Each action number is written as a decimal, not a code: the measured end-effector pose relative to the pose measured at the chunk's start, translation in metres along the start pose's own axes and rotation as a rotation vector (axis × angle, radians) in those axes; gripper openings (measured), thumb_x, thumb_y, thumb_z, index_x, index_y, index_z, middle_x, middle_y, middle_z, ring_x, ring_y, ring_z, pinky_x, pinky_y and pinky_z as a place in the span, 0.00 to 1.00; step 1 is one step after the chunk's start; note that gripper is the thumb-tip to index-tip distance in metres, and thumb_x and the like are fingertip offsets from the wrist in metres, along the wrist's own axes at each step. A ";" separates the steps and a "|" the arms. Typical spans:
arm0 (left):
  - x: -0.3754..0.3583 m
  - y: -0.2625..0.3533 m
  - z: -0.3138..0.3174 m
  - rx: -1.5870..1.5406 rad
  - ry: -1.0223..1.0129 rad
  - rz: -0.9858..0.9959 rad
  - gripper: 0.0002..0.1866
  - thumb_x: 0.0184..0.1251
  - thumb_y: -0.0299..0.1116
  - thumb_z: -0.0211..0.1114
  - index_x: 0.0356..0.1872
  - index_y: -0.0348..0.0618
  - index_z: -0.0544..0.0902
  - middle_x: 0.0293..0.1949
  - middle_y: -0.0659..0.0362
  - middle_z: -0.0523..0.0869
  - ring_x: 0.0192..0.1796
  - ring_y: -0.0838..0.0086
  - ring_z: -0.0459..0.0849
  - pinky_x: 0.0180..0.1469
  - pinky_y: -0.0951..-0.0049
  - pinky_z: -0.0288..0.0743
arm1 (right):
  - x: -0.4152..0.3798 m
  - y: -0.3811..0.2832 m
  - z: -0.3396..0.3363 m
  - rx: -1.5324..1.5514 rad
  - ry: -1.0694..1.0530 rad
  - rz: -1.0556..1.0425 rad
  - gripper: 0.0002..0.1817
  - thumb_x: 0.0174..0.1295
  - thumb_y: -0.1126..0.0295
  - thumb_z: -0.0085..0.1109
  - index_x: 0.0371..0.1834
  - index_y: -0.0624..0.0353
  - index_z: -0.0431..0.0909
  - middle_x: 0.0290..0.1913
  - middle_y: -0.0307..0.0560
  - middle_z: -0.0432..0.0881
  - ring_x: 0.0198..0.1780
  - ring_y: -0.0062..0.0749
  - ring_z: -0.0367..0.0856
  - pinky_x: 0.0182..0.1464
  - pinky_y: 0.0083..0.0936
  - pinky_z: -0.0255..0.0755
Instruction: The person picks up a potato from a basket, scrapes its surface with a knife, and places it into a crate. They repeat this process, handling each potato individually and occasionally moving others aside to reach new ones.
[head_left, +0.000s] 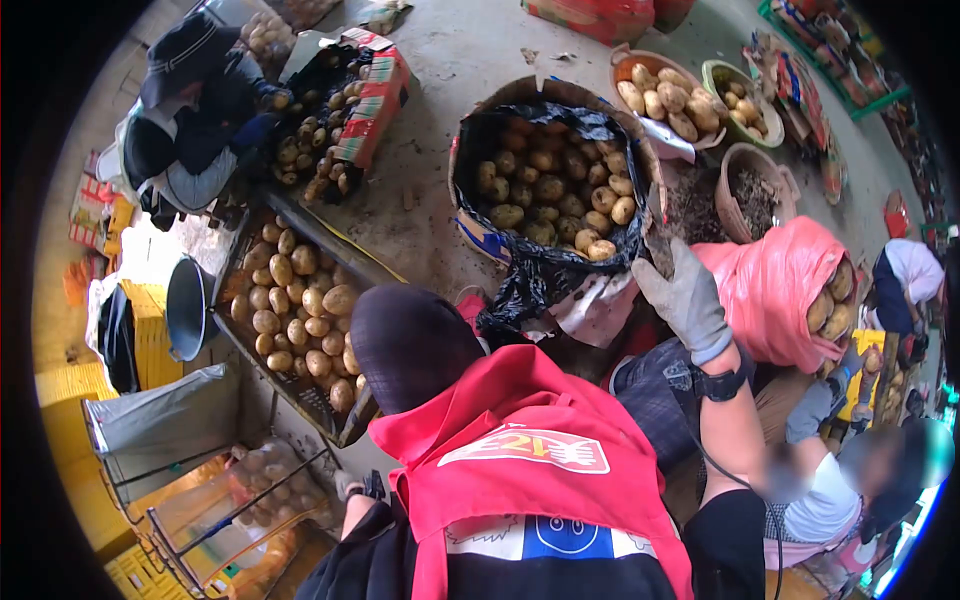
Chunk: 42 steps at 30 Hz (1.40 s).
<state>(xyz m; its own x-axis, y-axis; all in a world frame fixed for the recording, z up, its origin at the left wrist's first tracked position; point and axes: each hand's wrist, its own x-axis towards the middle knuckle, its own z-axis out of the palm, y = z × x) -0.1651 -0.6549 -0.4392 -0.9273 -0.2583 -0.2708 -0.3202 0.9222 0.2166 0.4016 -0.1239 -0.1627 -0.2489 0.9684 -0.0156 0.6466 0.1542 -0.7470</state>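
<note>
Potatoes (550,187) lie in the lined carton (486,240), apparently being sorted; right hand (690,305) by its rim, left hand (345,482) apart (can't tell whether fingers pinch anything); next likely calls for reaching in

Over on the left, yellow plastic crates (150,335) stack up beside a dark bucket (188,310) tipped on its side, its mouth facing out. Just below, a grey cloth (165,425) drapes over a metal-framed rack. Upper left, a co-worker in a dark bucket hat (188,55) bends low! Across the concrete floor (430,110), a brown basin (733,190) holds dark debris, and a green crate (885,102) sits out at the upper right. Far right, another person in a pale top (915,270) leans over; lower right, a white-sleeved worker (822,505) joins the scene.
</note>
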 end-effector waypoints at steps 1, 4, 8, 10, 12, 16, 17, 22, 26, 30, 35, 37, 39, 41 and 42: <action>-0.001 0.045 0.002 -0.063 0.160 0.001 0.32 0.77 0.57 0.55 0.64 0.36 0.81 0.58 0.46 0.84 0.58 0.55 0.80 0.61 0.60 0.71 | 0.002 0.003 -0.008 -0.019 0.023 -0.024 0.27 0.68 0.63 0.69 0.64 0.69 0.77 0.53 0.62 0.88 0.55 0.49 0.89 0.57 0.35 0.81; -0.014 0.216 -0.040 -0.358 0.375 0.544 0.34 0.76 0.53 0.58 0.63 0.27 0.80 0.61 0.38 0.84 0.60 0.50 0.82 0.65 0.59 0.72 | 0.009 0.011 -0.023 0.045 0.044 -0.044 0.28 0.68 0.62 0.69 0.65 0.68 0.78 0.55 0.63 0.87 0.57 0.51 0.88 0.58 0.37 0.80; -0.108 0.445 -0.055 -0.619 -0.010 1.115 0.20 0.78 0.36 0.61 0.61 0.31 0.77 0.51 0.51 0.86 0.53 0.69 0.81 0.59 0.68 0.76 | -0.009 0.036 -0.031 -0.030 0.162 -0.005 0.28 0.67 0.63 0.70 0.66 0.68 0.77 0.55 0.63 0.87 0.57 0.53 0.87 0.57 0.38 0.81; -0.157 0.537 -0.022 -0.418 -0.178 1.427 0.28 0.81 0.40 0.64 0.72 0.31 0.72 0.60 0.49 0.85 0.61 0.70 0.83 0.67 0.70 0.74 | -0.018 0.049 -0.037 -0.038 0.211 0.016 0.27 0.67 0.64 0.69 0.66 0.67 0.77 0.55 0.63 0.87 0.57 0.54 0.87 0.57 0.38 0.81; -0.238 0.597 0.033 -0.356 -0.383 1.511 0.20 0.78 0.38 0.66 0.65 0.39 0.83 0.57 0.56 0.89 0.58 0.71 0.85 0.64 0.71 0.76 | -0.021 0.067 -0.041 -0.049 0.228 0.064 0.26 0.67 0.66 0.69 0.66 0.67 0.78 0.55 0.63 0.86 0.57 0.54 0.87 0.56 0.38 0.81; -0.396 0.646 0.135 0.228 -0.644 1.773 0.22 0.72 0.44 0.67 0.63 0.47 0.85 0.52 0.51 0.92 0.56 0.61 0.90 0.61 0.65 0.80 | -0.017 0.083 -0.044 -0.012 0.261 0.107 0.24 0.65 0.68 0.69 0.63 0.67 0.79 0.54 0.62 0.86 0.54 0.54 0.88 0.55 0.40 0.82; -0.422 0.653 0.163 0.360 -0.642 1.805 0.24 0.72 0.44 0.71 0.64 0.45 0.84 0.55 0.50 0.91 0.58 0.65 0.89 0.62 0.68 0.80 | -0.014 0.082 -0.046 -0.053 0.246 0.124 0.24 0.65 0.69 0.69 0.62 0.67 0.79 0.55 0.62 0.86 0.54 0.55 0.88 0.54 0.40 0.82; -0.498 0.649 0.276 0.674 -0.491 1.803 0.47 0.64 0.59 0.67 0.80 0.46 0.65 0.69 0.44 0.81 0.72 0.52 0.78 0.72 0.57 0.73 | 0.011 0.082 -0.045 -0.116 0.163 0.182 0.24 0.63 0.67 0.70 0.63 0.56 0.81 0.59 0.56 0.86 0.52 0.55 0.88 0.51 0.43 0.84; -0.522 0.651 0.325 0.804 -0.445 1.607 0.51 0.60 0.62 0.69 0.81 0.47 0.63 0.68 0.44 0.82 0.71 0.52 0.80 0.71 0.54 0.74 | 0.034 0.091 -0.045 -0.145 0.103 0.199 0.25 0.63 0.65 0.70 0.64 0.56 0.80 0.58 0.55 0.86 0.50 0.55 0.89 0.50 0.43 0.84; -0.511 0.663 0.341 0.736 -0.460 1.570 0.50 0.58 0.64 0.70 0.78 0.46 0.68 0.64 0.42 0.84 0.68 0.51 0.83 0.68 0.53 0.77 | 0.050 0.096 -0.043 -0.189 0.060 0.239 0.26 0.63 0.62 0.70 0.65 0.55 0.79 0.59 0.54 0.86 0.48 0.54 0.89 0.48 0.43 0.84; -0.500 0.656 0.316 0.194 -1.472 0.889 0.36 0.68 0.57 0.69 0.69 0.43 0.78 0.56 0.48 0.88 0.56 0.65 0.87 0.55 0.64 0.83 | 0.060 0.089 -0.041 -0.118 0.090 0.232 0.25 0.64 0.62 0.69 0.65 0.55 0.79 0.50 0.54 0.89 0.46 0.54 0.90 0.47 0.43 0.84; -0.511 0.648 0.277 0.053 -1.943 0.437 0.33 0.71 0.54 0.69 0.69 0.43 0.77 0.54 0.50 0.89 0.53 0.70 0.87 0.52 0.68 0.84 | 0.061 0.088 -0.040 -0.071 0.115 0.243 0.25 0.64 0.63 0.69 0.64 0.56 0.80 0.47 0.54 0.90 0.46 0.55 0.90 0.47 0.43 0.84; -0.544 0.628 0.209 -0.066 -2.369 0.175 0.38 0.67 0.49 0.75 0.72 0.42 0.72 0.58 0.52 0.85 0.47 0.71 0.85 0.50 0.74 0.82 | 0.062 0.086 -0.036 0.046 0.211 0.208 0.22 0.66 0.63 0.69 0.60 0.59 0.81 0.42 0.57 0.91 0.45 0.55 0.90 0.45 0.42 0.84; -0.549 0.609 0.169 -0.066 -2.330 0.220 0.39 0.66 0.48 0.76 0.73 0.42 0.71 0.60 0.52 0.83 0.49 0.71 0.85 0.52 0.74 0.82 | 0.063 0.088 -0.028 0.183 0.228 0.234 0.20 0.66 0.63 0.69 0.58 0.61 0.82 0.42 0.59 0.90 0.45 0.54 0.91 0.45 0.41 0.83; -0.553 0.599 0.148 -0.067 -2.287 0.250 0.41 0.65 0.48 0.77 0.74 0.41 0.70 0.62 0.51 0.82 0.52 0.70 0.85 0.53 0.73 0.82 | 0.062 0.090 -0.026 0.322 0.233 0.265 0.19 0.67 0.63 0.69 0.55 0.62 0.83 0.42 0.60 0.90 0.45 0.53 0.91 0.44 0.40 0.83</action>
<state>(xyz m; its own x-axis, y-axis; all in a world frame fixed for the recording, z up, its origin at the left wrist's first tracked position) 0.1846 0.0829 -0.2984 0.7189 0.5025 -0.4803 -0.3221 0.8532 0.4103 0.4625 -0.0449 -0.2137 0.0864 0.9901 -0.1109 0.4004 -0.1364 -0.9061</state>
